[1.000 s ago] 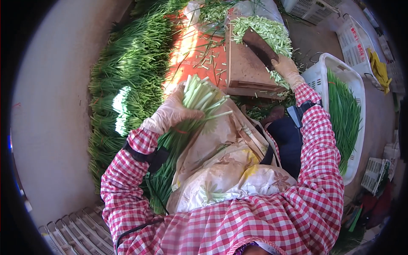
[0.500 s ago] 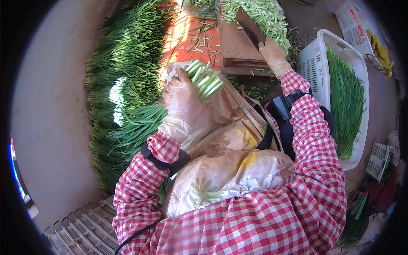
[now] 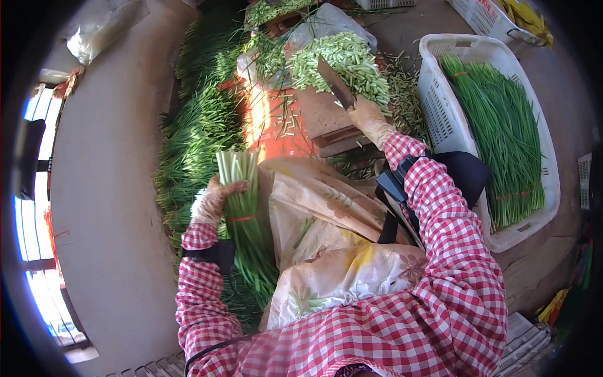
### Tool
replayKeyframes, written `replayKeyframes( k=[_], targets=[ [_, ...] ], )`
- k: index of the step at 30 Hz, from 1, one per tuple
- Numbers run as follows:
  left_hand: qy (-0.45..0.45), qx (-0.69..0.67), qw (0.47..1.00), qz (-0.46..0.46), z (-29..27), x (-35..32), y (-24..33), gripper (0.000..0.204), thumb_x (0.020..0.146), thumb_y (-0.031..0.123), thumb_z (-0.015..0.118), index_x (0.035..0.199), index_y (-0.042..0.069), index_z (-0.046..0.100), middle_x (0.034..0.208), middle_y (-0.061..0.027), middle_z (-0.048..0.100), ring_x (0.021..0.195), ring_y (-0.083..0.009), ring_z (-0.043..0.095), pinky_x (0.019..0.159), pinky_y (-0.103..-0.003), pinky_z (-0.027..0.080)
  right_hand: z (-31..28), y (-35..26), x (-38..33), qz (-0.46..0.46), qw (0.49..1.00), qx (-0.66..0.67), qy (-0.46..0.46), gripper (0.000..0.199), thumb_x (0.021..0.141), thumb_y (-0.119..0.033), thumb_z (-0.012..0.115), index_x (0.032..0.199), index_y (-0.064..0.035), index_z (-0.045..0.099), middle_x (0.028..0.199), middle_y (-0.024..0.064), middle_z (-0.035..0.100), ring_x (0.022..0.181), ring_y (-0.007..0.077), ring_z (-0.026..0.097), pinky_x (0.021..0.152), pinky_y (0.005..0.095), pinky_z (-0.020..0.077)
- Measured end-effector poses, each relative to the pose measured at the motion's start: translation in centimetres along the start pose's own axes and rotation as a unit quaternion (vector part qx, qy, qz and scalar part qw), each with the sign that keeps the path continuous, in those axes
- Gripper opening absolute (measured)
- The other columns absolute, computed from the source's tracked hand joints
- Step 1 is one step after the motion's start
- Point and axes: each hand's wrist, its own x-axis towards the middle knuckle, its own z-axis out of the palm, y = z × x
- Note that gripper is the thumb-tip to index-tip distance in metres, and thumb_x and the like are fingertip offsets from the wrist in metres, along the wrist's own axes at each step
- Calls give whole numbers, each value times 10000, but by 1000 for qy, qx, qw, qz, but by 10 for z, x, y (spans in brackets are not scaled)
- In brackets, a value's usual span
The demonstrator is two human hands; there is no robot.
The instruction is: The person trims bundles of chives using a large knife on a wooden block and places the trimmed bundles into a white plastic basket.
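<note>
My left hand (image 3: 215, 200), in a thin glove, is closed round a bundle of garlic chives (image 3: 237, 207) at my left side. The pale cut ends point away from me, a red band circles the stalks, and the green leaves trail down beside my apron. My right hand (image 3: 369, 116), also gloved, grips a broad-bladed knife (image 3: 336, 83). The blade points far left, over the wooden cutting board (image 3: 320, 122) and against a heap of chopped pale stalk pieces (image 3: 342, 60). The knife's handle is hidden in my fingers.
Long green chives (image 3: 201, 138) lie piled along the left, beside a pale wall (image 3: 113, 188). At the right stands a white crate (image 3: 436, 94) of banded chives. Cut scraps lie on an orange-red surface (image 3: 276, 107) next to the board. A stained apron (image 3: 320, 213) covers my lap.
My left hand has moved left, and the bundle has turned so its cut ends point away from me. The right hand still holds the knife. The whole view has shifted.
</note>
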Motion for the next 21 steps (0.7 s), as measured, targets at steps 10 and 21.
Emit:
replayKeyframes(
  k=[10,21],
  targets=[
    [-141,435,872,175,27,139,157,430,684,255,755,1000,3,610,877,-77,650,790,-155,599,735,-297,482,-68,-12,-57,50,945,317,62,225,860,-196,562,919,19,538,670,72,570,498,133,532,462,291,424],
    [-16,544,834,93,170,210,29,921,503,383,846,1217,-44,453,1077,-229,589,1005,-328,583,890,-349,458,-85,-22,-91,0,966,185,180,267,882,-261,577,986,-20,526,677,146,610,586,294,609,500,367,459]
  ],
)
